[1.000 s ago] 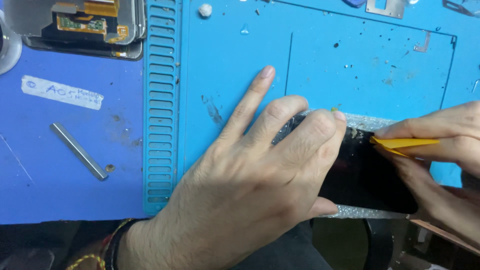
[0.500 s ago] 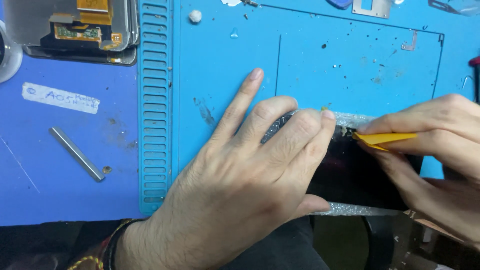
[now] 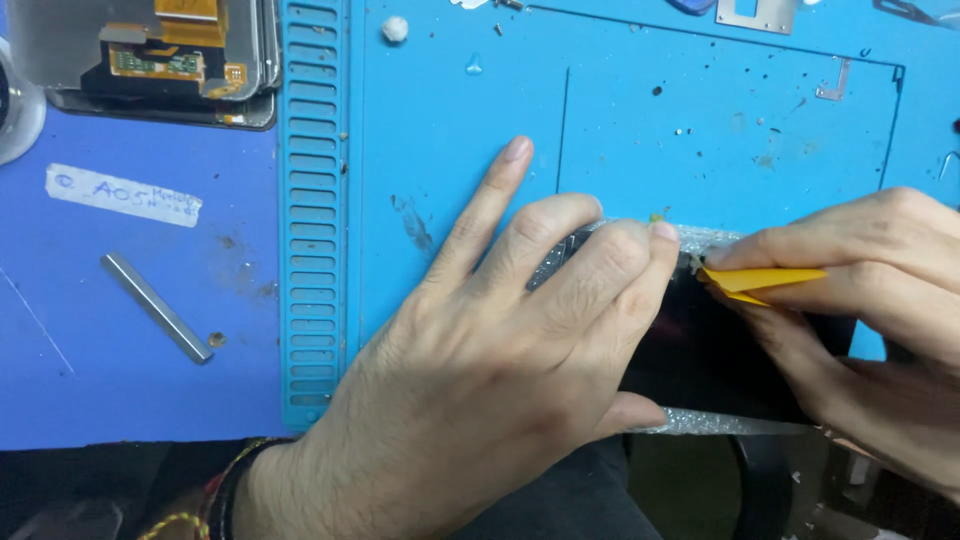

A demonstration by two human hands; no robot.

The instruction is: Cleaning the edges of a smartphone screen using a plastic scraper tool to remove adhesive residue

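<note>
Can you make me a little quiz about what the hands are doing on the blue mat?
1. True or false: the left hand lies flat on the black phone.
2. What does the right hand pinch at the phone's top edge? A) a yellow pick B) a red screwdriver C) a white cloth
3. Fill the gap: the grey metal bar lies to the ____ of the ribbed strip of the blue mat.

Key
1. True: palm and fingers press down on it.
2. A: the yellow pick sits between thumb and fingers, its tip at the phone's edge.
3. Left, on the darker blue surface.
</note>
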